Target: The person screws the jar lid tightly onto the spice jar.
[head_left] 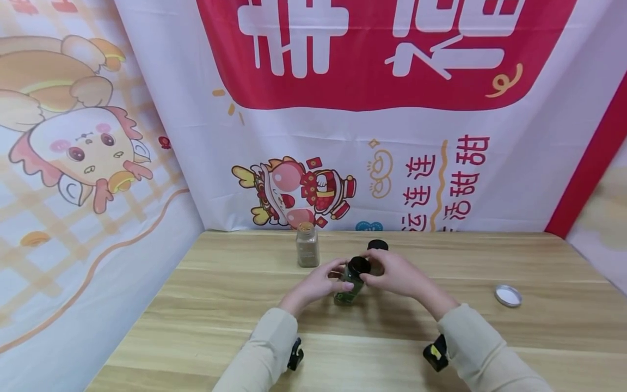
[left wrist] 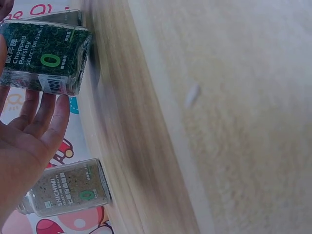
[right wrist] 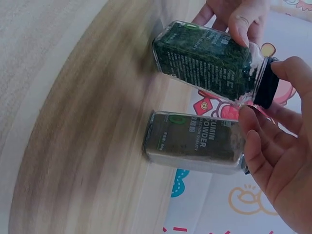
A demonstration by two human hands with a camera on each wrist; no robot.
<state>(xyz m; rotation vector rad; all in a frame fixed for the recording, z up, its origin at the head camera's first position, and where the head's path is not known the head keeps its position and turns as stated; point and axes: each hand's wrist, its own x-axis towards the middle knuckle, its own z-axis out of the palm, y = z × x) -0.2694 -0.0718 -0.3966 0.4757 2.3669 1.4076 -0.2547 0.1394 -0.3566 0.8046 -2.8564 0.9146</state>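
Observation:
A glass jar of chopped parsley [left wrist: 44, 53], dark green inside, tilts just over the wooden table. My left hand [head_left: 320, 280] grips its body, the thumb at the near side and the fingers around the far side. At the top, my right hand [head_left: 394, 272] pinches the black cap [right wrist: 266, 83] between thumb and fingers. Behind that hand stands a jar of cumin powder [right wrist: 195, 141]; in the head view its black cap [head_left: 377, 244] shows, and the hand hides most of the rest. To the left stands a shichimi jar [head_left: 307, 251] with its mouth uncovered.
A round silver-rimmed lid [head_left: 508, 295] lies on the right side of the wooden table [head_left: 382, 354]. Along the back edge hangs a printed cloth [head_left: 313, 130], and another patterned cloth [head_left: 63, 261] borders the left.

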